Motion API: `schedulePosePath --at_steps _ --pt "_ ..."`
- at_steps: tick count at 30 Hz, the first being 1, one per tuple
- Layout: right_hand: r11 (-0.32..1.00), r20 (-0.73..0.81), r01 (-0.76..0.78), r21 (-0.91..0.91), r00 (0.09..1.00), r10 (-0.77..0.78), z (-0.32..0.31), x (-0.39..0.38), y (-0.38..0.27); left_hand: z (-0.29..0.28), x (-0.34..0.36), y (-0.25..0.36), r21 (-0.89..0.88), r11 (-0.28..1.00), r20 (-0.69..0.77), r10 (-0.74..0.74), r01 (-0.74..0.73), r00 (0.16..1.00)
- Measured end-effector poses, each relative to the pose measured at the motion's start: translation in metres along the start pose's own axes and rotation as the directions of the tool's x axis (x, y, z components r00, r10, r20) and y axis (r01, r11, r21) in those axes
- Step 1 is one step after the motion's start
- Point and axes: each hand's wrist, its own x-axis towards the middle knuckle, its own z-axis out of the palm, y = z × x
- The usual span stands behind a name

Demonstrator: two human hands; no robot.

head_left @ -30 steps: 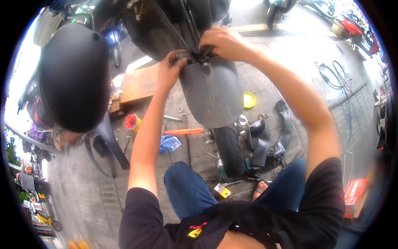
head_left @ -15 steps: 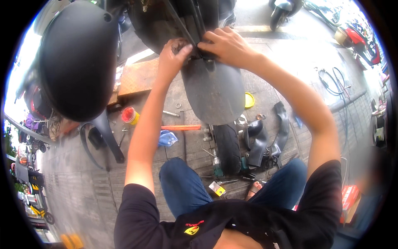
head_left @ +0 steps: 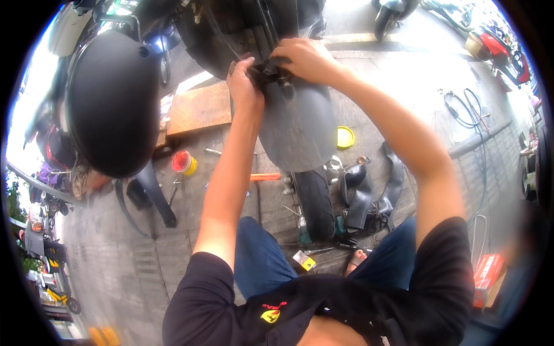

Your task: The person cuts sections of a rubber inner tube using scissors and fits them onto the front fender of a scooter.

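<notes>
A grey-black mudguard (head_left: 297, 130) hangs below the tail of a scooter (head_left: 242, 34) in front of me. My left hand (head_left: 246, 83) is closed round the left side of the mudguard's upper end, where a dark bracket (head_left: 268, 72) joins it. Across from it, my right hand (head_left: 304, 59) curls its fingers over a small black part (head_left: 280, 60) at the bracket's right side. The fingertips of both hands are partly hidden among the dark parts. A loose tyre (head_left: 316, 205) lies on the floor under the mudguard.
At left is a large black seat (head_left: 115, 104). On the paving lie a red-and-yellow tub (head_left: 184, 162), a yellow lid (head_left: 345, 137), an orange bar (head_left: 265, 177), black curved panels (head_left: 360, 196) and a green power tool (head_left: 304, 230). A wooden board (head_left: 199, 109) sits behind my left arm.
My left hand has shifted right and its forearm has swung inward, now covering part of the orange bar and the blue cloth. My right hand stays at the bracket, slightly left of before.
</notes>
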Motion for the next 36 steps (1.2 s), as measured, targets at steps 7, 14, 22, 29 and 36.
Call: schedulePosePath --at_steps 7,14,22,29,36 --pt "0.999 0.037 -0.014 0.043 0.999 0.012 0.002 0.002 0.006 -0.005 -0.008 0.032 0.6 0.794 0.268 -0.089 -0.094 0.959" --pt "0.993 0.226 -0.072 0.093 0.973 0.05 -0.015 0.009 0.025 -0.036 0.0 0.033 0.724 0.54 0.565 -0.109 -0.429 0.818" --pt "0.987 0.479 -0.161 0.014 0.867 0.135 -0.047 0.019 0.017 -0.042 0.003 0.037 0.791 0.49 0.486 -0.142 -0.365 0.862" --pt "0.927 0.169 0.168 -0.335 0.979 -0.117 -0.03 0.005 -0.003 -0.037 -0.015 0.035 0.717 0.125 0.663 0.18 -0.685 0.727" --pt "0.831 0.125 0.389 -0.397 0.92 -0.371 -0.01 0.006 -0.017 -0.031 -0.019 0.036 0.762 0.056 0.639 0.102 -0.645 0.763"
